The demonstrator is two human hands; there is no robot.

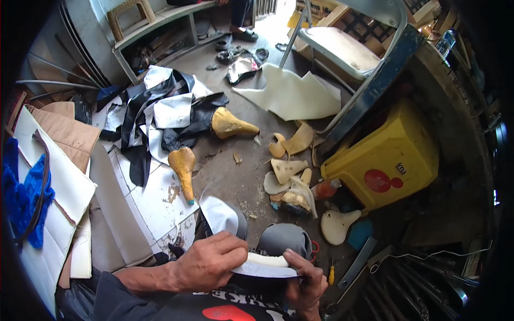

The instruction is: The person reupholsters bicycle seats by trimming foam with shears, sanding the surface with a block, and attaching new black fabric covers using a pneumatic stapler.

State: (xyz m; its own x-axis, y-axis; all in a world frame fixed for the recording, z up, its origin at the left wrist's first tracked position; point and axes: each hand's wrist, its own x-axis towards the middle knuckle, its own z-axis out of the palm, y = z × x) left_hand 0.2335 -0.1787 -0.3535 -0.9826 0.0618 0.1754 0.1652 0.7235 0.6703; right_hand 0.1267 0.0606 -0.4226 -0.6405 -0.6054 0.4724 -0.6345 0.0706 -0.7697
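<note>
Close to my body, a cream foam pad point(266, 260) with a thin whitish sheet point(262, 271) along its lower side is held between both hands. My left hand point(206, 262) is closed over the left end, its knuckles up. At the right end my right hand point(307, 281) grips with the thumb on top; its other fingers are partly hidden. A white and black sheet piece point(219, 214) lies over my left knee. Just beyond on the floor are two yellow saddle-shaped forms point(230, 124), one pointing right and one toward me.
Black and white sheet scraps point(171, 109) are heaped at far left. Foam offcuts point(289, 169) and a saddle-shaped pad point(339, 226) lie before a tipped yellow plastic stool point(388, 166). A yellow-handled tool point(331, 274) is right of my hand. Farther off stand a folding chair point(342, 51) and another person's leg point(241, 16).
</note>
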